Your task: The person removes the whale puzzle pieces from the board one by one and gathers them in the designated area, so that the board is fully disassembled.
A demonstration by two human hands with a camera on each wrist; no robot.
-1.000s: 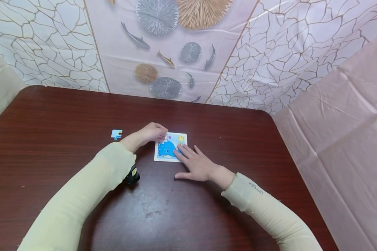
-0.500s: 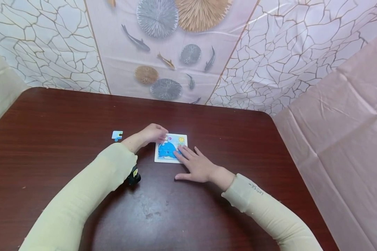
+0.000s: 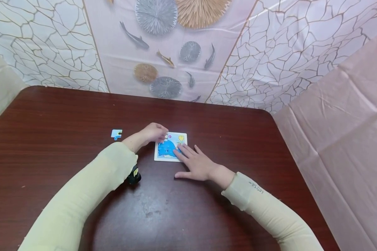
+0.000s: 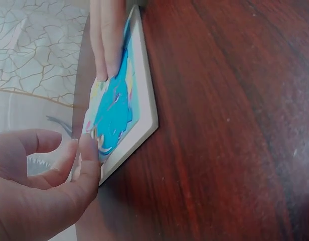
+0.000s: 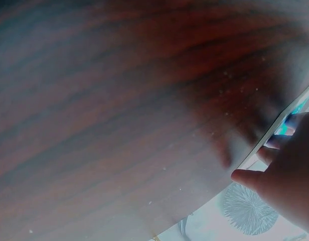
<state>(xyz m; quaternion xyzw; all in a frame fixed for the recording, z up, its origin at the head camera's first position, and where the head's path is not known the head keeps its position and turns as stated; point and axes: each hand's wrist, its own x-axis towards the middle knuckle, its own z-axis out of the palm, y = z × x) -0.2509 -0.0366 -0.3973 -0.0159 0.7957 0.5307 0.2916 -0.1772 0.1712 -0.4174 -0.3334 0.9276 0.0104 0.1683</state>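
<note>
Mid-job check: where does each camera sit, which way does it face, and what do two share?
Head: worn on the head, facing forward and down over the table, puzzle, loose piece and patterned backdrop; both sleeves, left hand and right hand show.
Left wrist: worn there, looking low across the puzzle from one corner; left hand up close, right-hand fingers beyond.
Right wrist: worn there, facing mostly table, puzzle edge and backdrop lower right; only the right hand shows, dim.
Head and left wrist share the right-hand fingers on the puzzle.
</note>
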